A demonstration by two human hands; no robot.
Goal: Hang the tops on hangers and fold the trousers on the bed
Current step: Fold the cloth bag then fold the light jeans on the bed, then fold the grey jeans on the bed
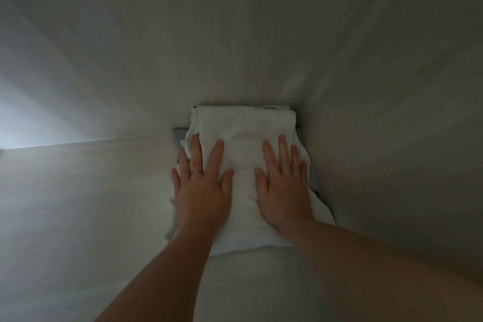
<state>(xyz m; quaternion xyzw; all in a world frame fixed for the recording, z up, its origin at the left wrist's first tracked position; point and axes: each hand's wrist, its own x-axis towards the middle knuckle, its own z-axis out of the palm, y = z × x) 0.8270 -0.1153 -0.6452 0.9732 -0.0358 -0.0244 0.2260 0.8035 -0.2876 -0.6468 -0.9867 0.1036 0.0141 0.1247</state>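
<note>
While both palms press flat on it, the folded white garment [245,125] lies atop a small stack, with grey cloth [180,134] peeking out beneath at the left. The left hand [201,185] and right hand [282,185] lie side by side, fingers straight, so neither grip closes on anything. Folding of this piece looks finished, probably trousers. No tops or hangers show, so that part cannot be judged. The stack sits on a pale surface [78,204] against a side panel [392,138] on the right, seemingly a shelf recess rather than the bed.
</note>
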